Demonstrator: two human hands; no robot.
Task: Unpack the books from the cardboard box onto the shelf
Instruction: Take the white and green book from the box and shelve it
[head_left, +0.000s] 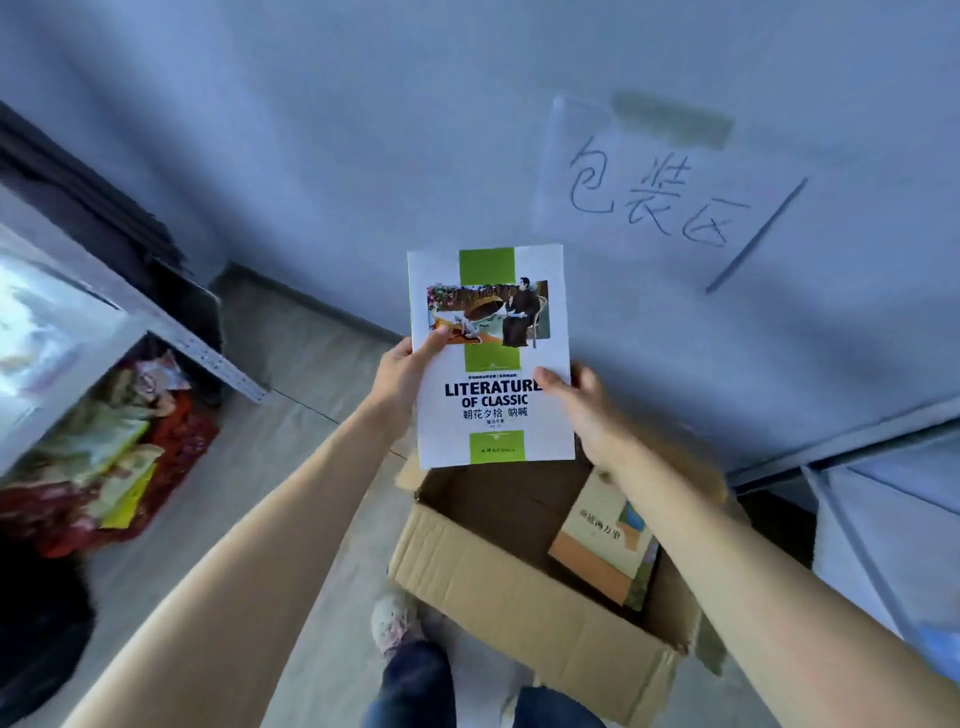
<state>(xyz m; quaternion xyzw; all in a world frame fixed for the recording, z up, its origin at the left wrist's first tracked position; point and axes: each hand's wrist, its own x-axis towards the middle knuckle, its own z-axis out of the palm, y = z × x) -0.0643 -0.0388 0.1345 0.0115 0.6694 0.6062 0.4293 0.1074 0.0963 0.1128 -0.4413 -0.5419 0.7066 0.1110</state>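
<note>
I hold a white and green book (491, 332) titled "Literature of Classic" upright above the open cardboard box (483, 582). My left hand (402, 374) grips its left edge, thumb on the cover. My right hand (587, 410) grips its right edge, thumb over the title. Inside the box, at its right side, lies a beige and orange book (602, 540) on top of at least one other. A grey metal shelf (67, 317) stands at the left.
Under the left shelf lies a heap of red and yellow packets (119, 457). A second grey shelf frame (852, 452) stands at the right. A handwritten paper sign (649, 192) is taped to the wall ahead. My foot in a slipper (392, 623) is beside the box.
</note>
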